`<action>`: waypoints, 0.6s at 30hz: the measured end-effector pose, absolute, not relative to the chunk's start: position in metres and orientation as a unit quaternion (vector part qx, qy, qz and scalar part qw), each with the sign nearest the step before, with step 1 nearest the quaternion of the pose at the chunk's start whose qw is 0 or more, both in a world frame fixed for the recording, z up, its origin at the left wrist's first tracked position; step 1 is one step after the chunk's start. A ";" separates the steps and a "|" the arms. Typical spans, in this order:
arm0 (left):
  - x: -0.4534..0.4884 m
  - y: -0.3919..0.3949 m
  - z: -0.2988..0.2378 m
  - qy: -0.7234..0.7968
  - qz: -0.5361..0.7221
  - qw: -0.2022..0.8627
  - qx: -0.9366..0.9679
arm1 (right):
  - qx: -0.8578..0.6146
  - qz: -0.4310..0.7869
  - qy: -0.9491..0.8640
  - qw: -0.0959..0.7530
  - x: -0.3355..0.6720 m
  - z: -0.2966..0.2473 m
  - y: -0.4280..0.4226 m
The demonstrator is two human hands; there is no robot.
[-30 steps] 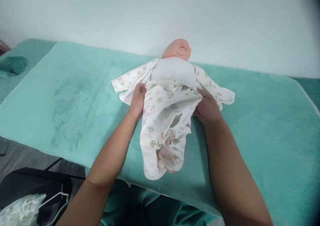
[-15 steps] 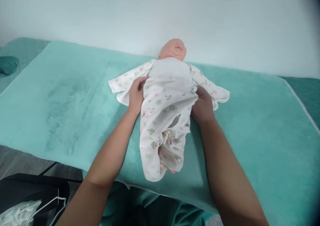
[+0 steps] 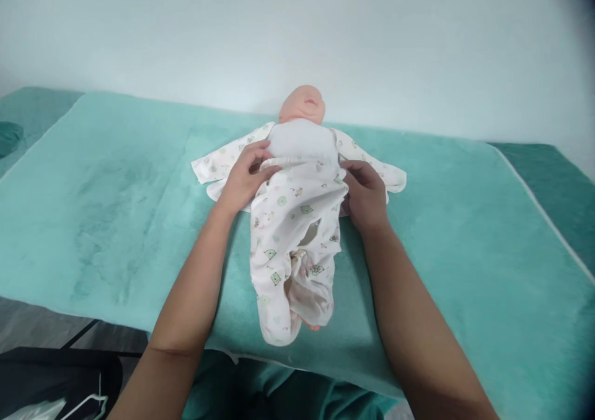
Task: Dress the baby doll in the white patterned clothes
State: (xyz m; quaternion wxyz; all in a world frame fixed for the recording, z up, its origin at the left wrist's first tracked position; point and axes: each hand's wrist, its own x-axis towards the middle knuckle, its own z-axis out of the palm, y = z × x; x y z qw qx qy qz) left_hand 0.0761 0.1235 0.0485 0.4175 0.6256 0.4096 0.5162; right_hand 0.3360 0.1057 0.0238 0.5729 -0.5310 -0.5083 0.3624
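A baby doll lies on its back with its head toward the wall. A white printed jacket is spread open beneath it, sleeves out to both sides. White printed baby trousers cover its belly and legs, with a gap in the cloth at the crotch. My left hand is at the left side of the waistband, thumb on the cloth and fingers apart from it. At the right side of the waist, my right hand has its fingers closed on the trousers' edge; its fingertips are partly hidden.
A green cover lies over the table, which stands against a pale wall. Down at the lower left is a black chair or bag with a white hanger and some pale material on it.
My left hand has lifted from beside the doll's hip, its thumb now over the waistband. My right hand's fingers have come up to the trousers' edge. The view has shifted slightly.
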 end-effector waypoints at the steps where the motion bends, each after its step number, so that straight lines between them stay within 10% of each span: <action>1: 0.077 0.123 0.051 0.410 0.502 0.417 0.637 | -0.521 0.350 -0.531 0.569 0.337 0.027 0.108; 10: 0.076 0.148 0.079 0.428 0.415 0.373 0.710 | -0.436 0.317 -0.747 0.389 0.343 0.088 0.139; 18: 0.090 0.181 0.052 0.475 0.534 0.318 0.623 | -0.538 0.215 -0.696 0.424 0.313 0.085 0.190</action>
